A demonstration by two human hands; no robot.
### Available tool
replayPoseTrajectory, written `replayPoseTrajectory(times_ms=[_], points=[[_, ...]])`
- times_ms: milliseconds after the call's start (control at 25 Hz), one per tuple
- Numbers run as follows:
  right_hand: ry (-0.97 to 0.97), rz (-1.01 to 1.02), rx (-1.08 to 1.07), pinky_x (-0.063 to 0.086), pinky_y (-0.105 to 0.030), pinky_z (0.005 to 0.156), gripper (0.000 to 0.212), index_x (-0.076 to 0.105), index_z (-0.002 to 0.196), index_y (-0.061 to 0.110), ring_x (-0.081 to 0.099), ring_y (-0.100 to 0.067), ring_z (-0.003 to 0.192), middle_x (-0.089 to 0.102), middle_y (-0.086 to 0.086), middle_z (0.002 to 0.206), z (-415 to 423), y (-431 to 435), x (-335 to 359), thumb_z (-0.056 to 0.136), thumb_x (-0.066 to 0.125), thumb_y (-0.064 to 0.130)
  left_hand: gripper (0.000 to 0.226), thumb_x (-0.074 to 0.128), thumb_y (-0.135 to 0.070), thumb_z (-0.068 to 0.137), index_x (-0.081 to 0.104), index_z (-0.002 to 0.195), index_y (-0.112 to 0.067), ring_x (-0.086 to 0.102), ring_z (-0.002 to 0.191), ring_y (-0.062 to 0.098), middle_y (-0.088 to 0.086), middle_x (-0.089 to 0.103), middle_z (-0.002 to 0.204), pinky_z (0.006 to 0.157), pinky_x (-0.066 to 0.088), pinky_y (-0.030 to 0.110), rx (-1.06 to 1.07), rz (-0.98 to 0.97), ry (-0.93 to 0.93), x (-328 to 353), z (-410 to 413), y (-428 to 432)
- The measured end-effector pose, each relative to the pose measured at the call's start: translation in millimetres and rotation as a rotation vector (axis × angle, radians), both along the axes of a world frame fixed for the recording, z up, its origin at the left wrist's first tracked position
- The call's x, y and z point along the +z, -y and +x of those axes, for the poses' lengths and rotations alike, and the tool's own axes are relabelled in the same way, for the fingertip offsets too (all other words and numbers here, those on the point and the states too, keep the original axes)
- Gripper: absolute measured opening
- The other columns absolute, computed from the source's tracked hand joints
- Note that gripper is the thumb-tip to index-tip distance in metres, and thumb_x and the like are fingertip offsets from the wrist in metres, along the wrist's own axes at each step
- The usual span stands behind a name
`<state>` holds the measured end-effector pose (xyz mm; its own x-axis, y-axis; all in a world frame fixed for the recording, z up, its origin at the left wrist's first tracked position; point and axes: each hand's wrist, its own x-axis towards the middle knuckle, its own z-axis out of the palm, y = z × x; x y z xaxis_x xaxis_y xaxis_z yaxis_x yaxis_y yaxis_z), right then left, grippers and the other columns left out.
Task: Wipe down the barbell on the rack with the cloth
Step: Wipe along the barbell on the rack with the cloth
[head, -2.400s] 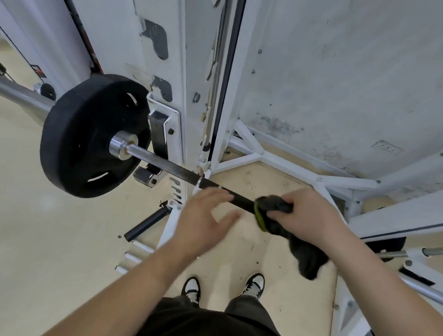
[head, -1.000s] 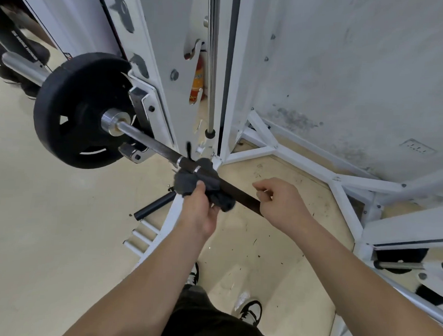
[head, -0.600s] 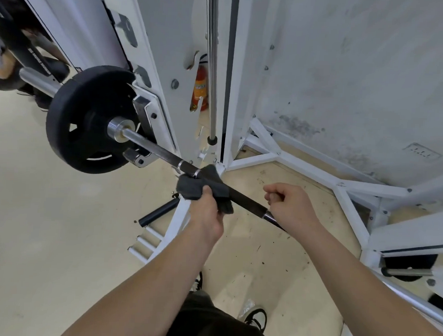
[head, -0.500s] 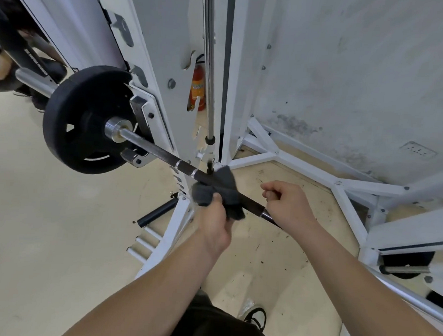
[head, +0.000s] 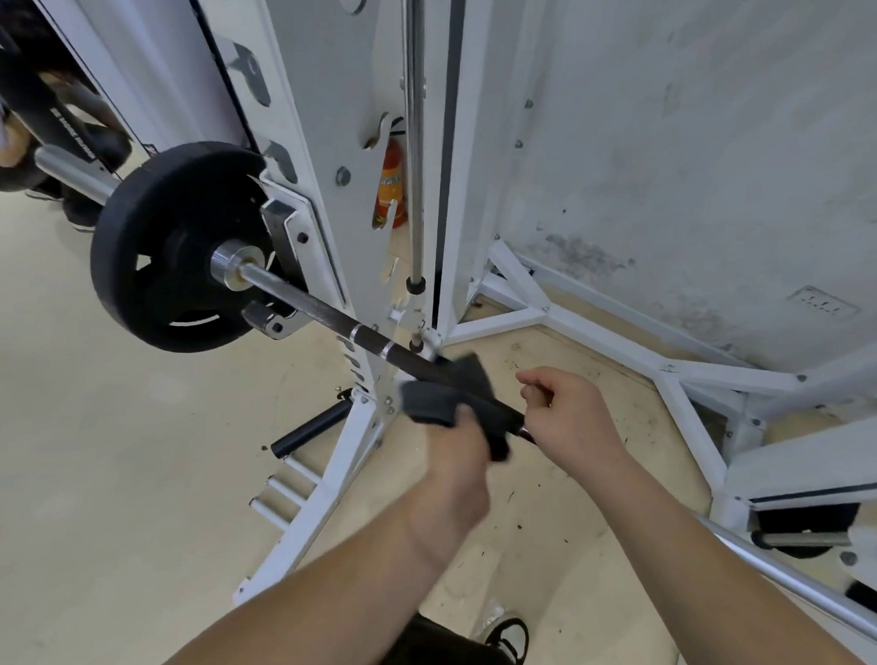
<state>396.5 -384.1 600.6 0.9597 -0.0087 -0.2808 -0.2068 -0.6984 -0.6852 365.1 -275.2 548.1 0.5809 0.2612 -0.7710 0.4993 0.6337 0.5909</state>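
Plate (head: 173, 250): black, loaded on the bar's left end, close against the rack's hook at the left upright.

Bar (head: 322, 312): rests on the white rack (head: 335, 126) and runs from the plate down to the right, towards the wearer. A short bare stretch shows between the collar and the cloth; the shaft then passes under the cloth and into the right hand.

Cloth (head: 448, 398): dark, bunched over the bar just right of the upright's foot, one corner hanging below.

Left hand (head: 458, 464): fingers closed on the cloth, pressing it to the bar from the near side.

Right hand (head: 568, 423): fist closed around the bar just right of the cloth, apparently steadying it.

Step in hand, by judgement: wiping the shaft. To do it well, wrap the cloth fully round the bar, not only over its top, keep firm pressure, and work in long strokes from the collar to the steadying hand. Twisting the cloth would reach the knurling. The right hand should shift along so that the part it covers is wiped too.

Containers: none in view.
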Motion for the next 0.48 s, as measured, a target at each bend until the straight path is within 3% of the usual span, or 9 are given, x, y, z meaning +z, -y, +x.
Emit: replayPoseTrajectory(times_ms=[120,240,320,400,480], points=[[0.011,-0.02,-0.002,0.05,-0.032,0.096,0.035,0.07,0.12,0.028,0.064,-0.014,0.108,0.071,0.007,0.113,4,-3,0,0.094,0.053,0.012,0.022,0.056,-0.019,0.105,0.06,0.124,-0.011,0.074,0.099,0.03,0.012,0.075,0.115,0.09,0.062,0.051,-0.166,-0.068,-0.034,3,-15,8],[0.011,0.02,-0.017,0.051,-0.019,0.084,0.032,0.07,0.119,0.026,0.066,0.001,0.09,0.069,0.007,0.11,-1,3,6,0.097,0.052,0.012,0.028,0.063,-0.024,0.101,0.06,0.126,-0.011,0.07,0.104,0.028,0.01,0.073,0.119,0.096,0.058,0.046,-0.004,0.144,-0.04,2,12,-44],[0.007,0.025,-0.029,0.044,-0.007,0.066,0.031,0.07,0.121,0.024,0.062,0.011,0.076,0.068,0.008,0.11,-6,10,6,0.099,0.051,0.012,0.034,0.063,-0.027,0.101,0.056,0.132,-0.014,0.067,0.101,0.024,0.005,0.069,0.122,0.083,0.058,0.036,0.188,0.25,-0.042,6,36,-83],[0.01,0.038,-0.045,0.039,-0.005,0.062,0.032,0.07,0.123,0.022,0.06,0.012,0.077,0.068,0.006,0.113,-9,13,3,0.099,0.051,0.012,0.036,0.06,-0.032,0.103,0.051,0.135,-0.019,0.066,0.096,0.021,-0.002,0.067,0.118,0.074,0.056,0.032,0.282,0.244,-0.022,17,46,-87],[0.008,0.061,-0.048,0.041,-0.005,0.061,0.032,0.07,0.122,0.021,0.061,0.011,0.077,0.068,0.006,0.109,-11,12,3,0.098,0.052,0.011,0.04,0.056,-0.039,0.104,0.047,0.138,-0.021,0.06,0.101,0.021,-0.004,0.061,0.117,0.088,0.051,0.034,0.206,0.265,-0.102,28,38,-58]])
